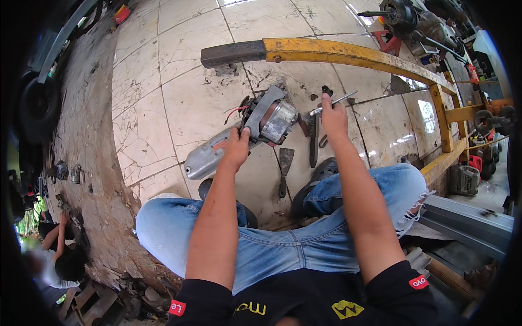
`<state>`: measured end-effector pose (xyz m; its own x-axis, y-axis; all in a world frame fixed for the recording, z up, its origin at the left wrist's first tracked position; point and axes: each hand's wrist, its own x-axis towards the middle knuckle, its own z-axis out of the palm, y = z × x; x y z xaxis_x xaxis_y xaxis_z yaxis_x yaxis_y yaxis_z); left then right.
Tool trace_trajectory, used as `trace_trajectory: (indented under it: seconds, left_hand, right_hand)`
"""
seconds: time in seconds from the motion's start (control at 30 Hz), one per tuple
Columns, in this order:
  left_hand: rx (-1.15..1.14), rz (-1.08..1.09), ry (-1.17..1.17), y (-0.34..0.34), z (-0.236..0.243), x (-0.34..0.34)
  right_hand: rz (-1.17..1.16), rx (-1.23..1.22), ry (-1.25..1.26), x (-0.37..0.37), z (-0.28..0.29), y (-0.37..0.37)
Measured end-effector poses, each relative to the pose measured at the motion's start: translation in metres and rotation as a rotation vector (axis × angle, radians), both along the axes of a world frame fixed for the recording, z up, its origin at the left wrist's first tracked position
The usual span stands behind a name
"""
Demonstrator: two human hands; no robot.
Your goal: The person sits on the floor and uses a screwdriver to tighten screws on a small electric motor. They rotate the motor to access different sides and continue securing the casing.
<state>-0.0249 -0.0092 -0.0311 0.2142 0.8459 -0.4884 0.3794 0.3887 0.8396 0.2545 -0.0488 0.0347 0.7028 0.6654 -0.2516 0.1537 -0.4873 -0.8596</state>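
Note:
My left hand (237, 144) grips the edge of a grey bracket on a motor-like metal assembly (277, 122), which has red wires and a long grey cylindrical housing (204, 157) lying toward the lower left. My right hand (334, 117) is closed on a silver bar-handled wrench (345, 96), to the right of the assembly. A small black part (326, 89) shows just beyond those fingers; whether I touch it I cannot tell. On the tiles between my feet lie a scraper (285, 165) and a long dark tool (314, 146).
A yellow steel frame (348, 54) arches over the tiled floor (147, 108). An axle-like assembly (402, 22) sits on red stands (389, 43) at back right. A tyre (35, 103) stands at left. Another person (54, 266) sits at lower left. A steel beam (467, 220) lies by my right knee.

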Motion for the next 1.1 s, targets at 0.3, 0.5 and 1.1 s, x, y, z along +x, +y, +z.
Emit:
trace_trajectory:
  seconds: [0.3,0.5,1.1]
  left_hand:
    - [0.160,-0.187,0.209,-0.023,0.023,0.024]
    - [0.101,-0.149,0.332,-0.042,0.026,0.030]
    - [0.282,-0.010,0.208,0.051,0.094,-0.001]
  right_hand:
    - [0.447,-0.521,-0.109,-0.009,-0.105,-0.063]
    - [0.317,-0.069,-0.148,-0.059,-0.037,-0.012]
    - [0.821,-0.178,-0.260,-0.048,-0.026,0.046]
